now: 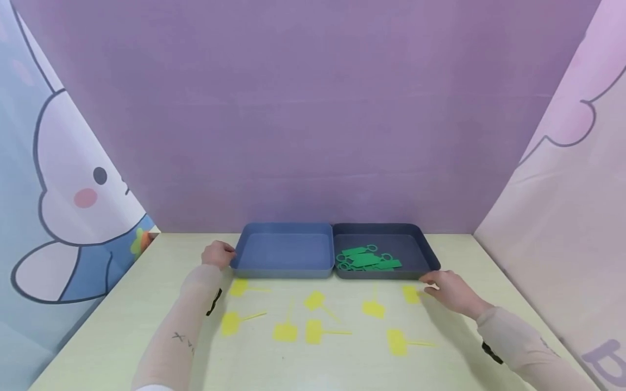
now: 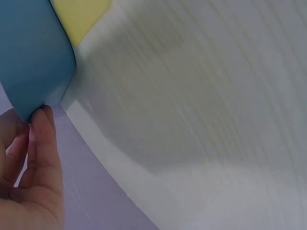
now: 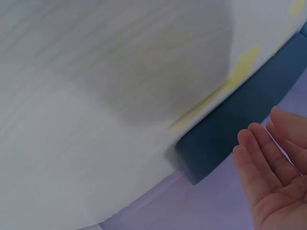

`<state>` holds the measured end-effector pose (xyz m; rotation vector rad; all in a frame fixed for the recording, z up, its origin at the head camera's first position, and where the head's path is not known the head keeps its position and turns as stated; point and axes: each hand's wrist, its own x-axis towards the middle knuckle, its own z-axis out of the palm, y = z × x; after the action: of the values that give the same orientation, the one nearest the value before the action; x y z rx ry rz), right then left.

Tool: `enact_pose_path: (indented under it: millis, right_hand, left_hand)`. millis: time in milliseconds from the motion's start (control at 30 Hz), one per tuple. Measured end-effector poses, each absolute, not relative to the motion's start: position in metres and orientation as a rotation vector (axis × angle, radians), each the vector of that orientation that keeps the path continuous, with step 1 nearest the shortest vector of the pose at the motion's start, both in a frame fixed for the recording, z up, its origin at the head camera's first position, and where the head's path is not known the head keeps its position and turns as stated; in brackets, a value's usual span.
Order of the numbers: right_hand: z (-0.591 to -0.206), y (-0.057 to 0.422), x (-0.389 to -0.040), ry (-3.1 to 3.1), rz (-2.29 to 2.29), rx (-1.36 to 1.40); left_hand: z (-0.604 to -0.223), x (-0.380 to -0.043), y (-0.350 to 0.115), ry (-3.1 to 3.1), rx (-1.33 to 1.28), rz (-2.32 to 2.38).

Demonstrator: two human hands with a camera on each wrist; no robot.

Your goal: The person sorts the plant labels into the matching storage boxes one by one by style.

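A blue tray (image 1: 288,250) stands beside a dark grey tray (image 1: 411,250), their short sides touching. At the blue tray's left side, my left hand (image 1: 218,254) pinches the rim between thumb and fingers, as the left wrist view shows on the tray's corner (image 2: 38,52). My right hand (image 1: 454,293) is by the front right corner of the dark tray. In the right wrist view its relaxed fingers (image 3: 247,165) lie beside the tray wall (image 3: 240,115), seemingly apart from it. Several green flat tags with ring ends (image 1: 367,260) lie piled in the dark tray.
Several yellow flat tags with thin tails (image 1: 285,332) are scattered over the pale wooden table (image 1: 342,369) in front of the trays. Behind the trays rises a purple backdrop (image 1: 313,136). Printed cloths hang at the left (image 1: 29,190) and right (image 1: 577,217).
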<state>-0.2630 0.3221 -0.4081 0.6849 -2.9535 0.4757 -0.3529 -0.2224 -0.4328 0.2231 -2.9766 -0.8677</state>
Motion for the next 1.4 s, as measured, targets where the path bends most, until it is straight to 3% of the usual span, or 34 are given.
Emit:
enact_pose_path:
  millis: [533,1400]
  right_hand:
    - [-0.442,0.354,-0.288,-2.973,0.927,0.769]
    - [-0.449,0.351,-0.291,-2.992,0.924,0.794]
  left_hand:
    - [-0.430,-0.354,-0.227,-2.962,0.243,-0.865]
    - [-0.434,-0.351,-0.228,-2.947,0.266,-0.935]
